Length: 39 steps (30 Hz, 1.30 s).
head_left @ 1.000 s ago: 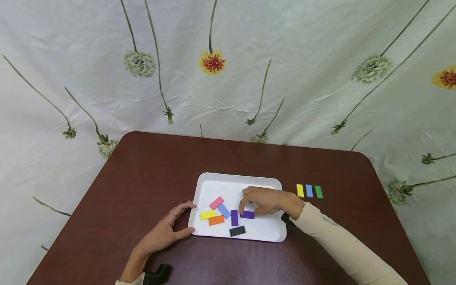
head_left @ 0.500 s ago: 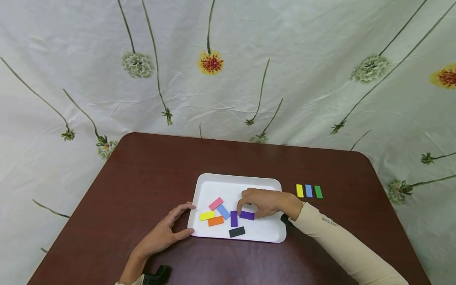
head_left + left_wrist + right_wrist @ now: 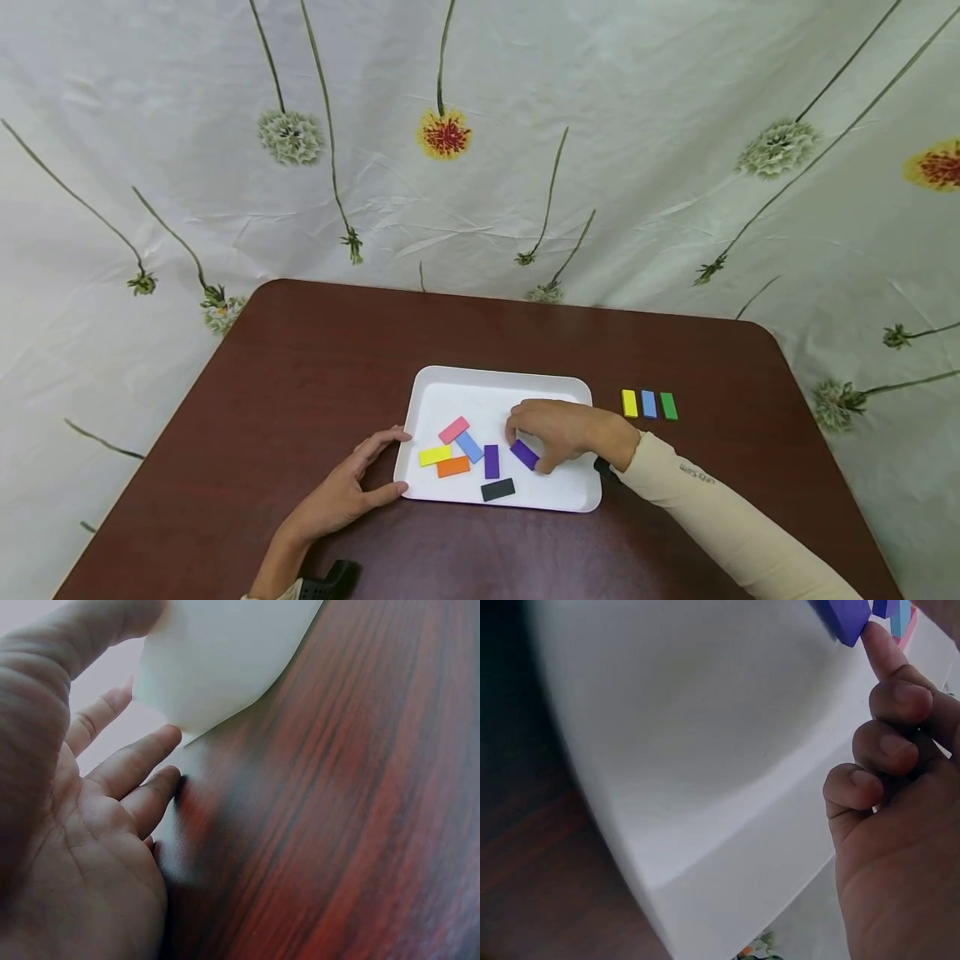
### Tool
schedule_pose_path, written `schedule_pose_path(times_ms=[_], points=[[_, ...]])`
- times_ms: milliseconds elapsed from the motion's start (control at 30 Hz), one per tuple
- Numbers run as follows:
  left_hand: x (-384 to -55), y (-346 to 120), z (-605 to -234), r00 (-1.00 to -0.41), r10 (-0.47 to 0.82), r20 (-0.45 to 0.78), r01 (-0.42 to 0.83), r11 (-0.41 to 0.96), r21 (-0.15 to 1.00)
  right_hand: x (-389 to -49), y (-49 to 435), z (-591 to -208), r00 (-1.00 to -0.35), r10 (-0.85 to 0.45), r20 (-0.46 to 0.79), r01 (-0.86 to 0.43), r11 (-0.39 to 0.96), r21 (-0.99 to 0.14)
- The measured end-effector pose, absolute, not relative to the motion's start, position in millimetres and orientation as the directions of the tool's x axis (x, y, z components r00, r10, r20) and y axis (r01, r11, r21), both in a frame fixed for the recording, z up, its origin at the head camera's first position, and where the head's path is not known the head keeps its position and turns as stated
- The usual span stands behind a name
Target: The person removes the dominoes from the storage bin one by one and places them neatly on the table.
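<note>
Wrinkled white floral cloth (image 3: 480,192) behind a glossy wood-grained reddish-brown counter (image 3: 337,350), smooth white round-cornered tray (image 3: 468,396) on top, left hand (image 3: 341,493) touching its left edge, grip spread apart, right hand (image 3: 561,427), grip pinched on a flat slanting purple rectangular block (image 3: 524,454) inside the tray.

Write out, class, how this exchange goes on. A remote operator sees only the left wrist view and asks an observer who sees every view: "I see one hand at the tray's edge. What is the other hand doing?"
Observer: The right hand holds a purple block between finger and thumb.
Operator: Is there a second block of that colour?
Observer: Yes, in the head view another purple block lies in the tray, just left of the held one.
Operator: Anything outside the tray?
Observer: To its right on the table, a yellow block, a blue block and a green block stand in a row.
</note>
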State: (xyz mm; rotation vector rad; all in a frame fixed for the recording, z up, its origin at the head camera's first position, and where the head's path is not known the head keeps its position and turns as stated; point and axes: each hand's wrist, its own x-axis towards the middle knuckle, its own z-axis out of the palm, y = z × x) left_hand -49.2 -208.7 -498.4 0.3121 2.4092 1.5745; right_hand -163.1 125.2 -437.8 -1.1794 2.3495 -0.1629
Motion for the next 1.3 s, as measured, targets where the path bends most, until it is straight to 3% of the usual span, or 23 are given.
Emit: schedule_pose_path(times_ms=[233, 633, 1000, 1300], points=[[-50, -209, -498, -0.947, 0.310, -0.091, 0.040, 0.391, 0.920, -168, 131, -433, -0.518, -0.781, -0.349, -0.711, 0.620, -0.333], [-48, -209, -499, -0.949, 0.304, -0.080, 0.046, 0.386, 0.922, -182, 163, -412, -0.640, -0.727, -0.247, -0.607, 0.676, -0.418], [-50, -207, -498, -0.947, 0.306, -0.097, 0.030, 0.385, 0.922, -195, 233, -408, -0.748, -0.659, -0.082, -0.551, 0.685, -0.477], [-51, -207, -498, -0.948, 0.304, -0.093, 0.038, 0.398, 0.916, -196, 297, -422, -0.843, -0.528, -0.100, -0.424, 0.768, -0.480]])
